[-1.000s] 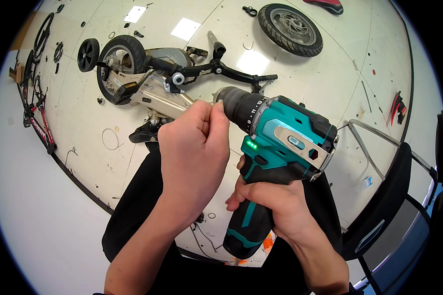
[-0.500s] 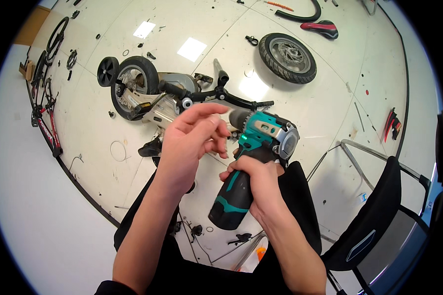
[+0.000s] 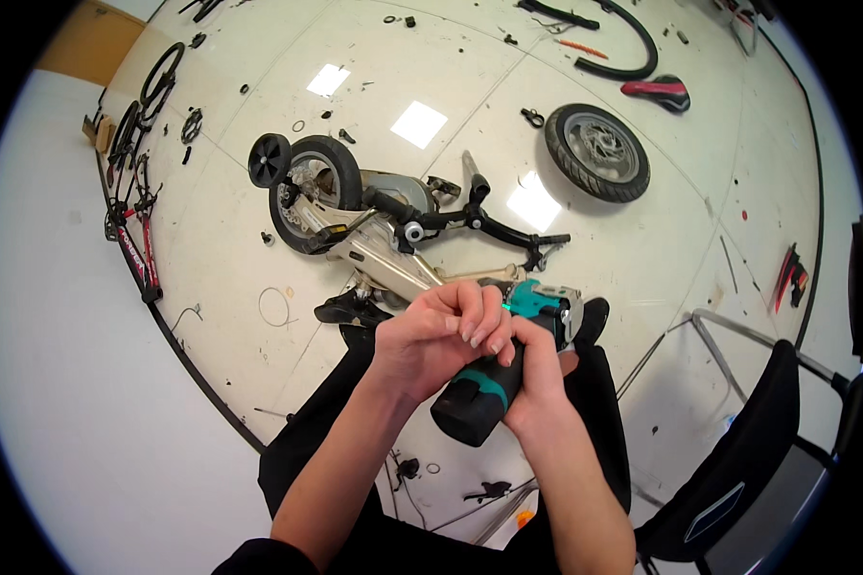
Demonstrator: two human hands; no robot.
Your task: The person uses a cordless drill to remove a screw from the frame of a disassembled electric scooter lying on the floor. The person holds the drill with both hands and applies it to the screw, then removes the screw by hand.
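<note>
My right hand [image 3: 535, 369] grips a teal and black cordless drill [image 3: 475, 402], its battery end toward me and its head pointing away. My left hand [image 3: 436, 331] is just above and left of the drill's grip, close to my right fingers, with its fingers curled; whatever they hold is hidden. Beyond the drill lies a disassembled silver two-wheeler [image 3: 374, 249] on its side, with a tyred wheel, a small black wheel and black handlebars.
A loose wheel [image 3: 596, 151] and red-black saddle [image 3: 656, 89] lie farther back. Bicycles [image 3: 139, 240] lie along the left edge of the floor [image 3: 297, 364]. A black metal-framed chair [image 3: 738, 450] stands close at my right. Small parts are scattered around.
The view has tilted up toward more of the floor. The drill has turned to point away from me. My left hand left its front, opened, then moved over the grip with fingers curled.
</note>
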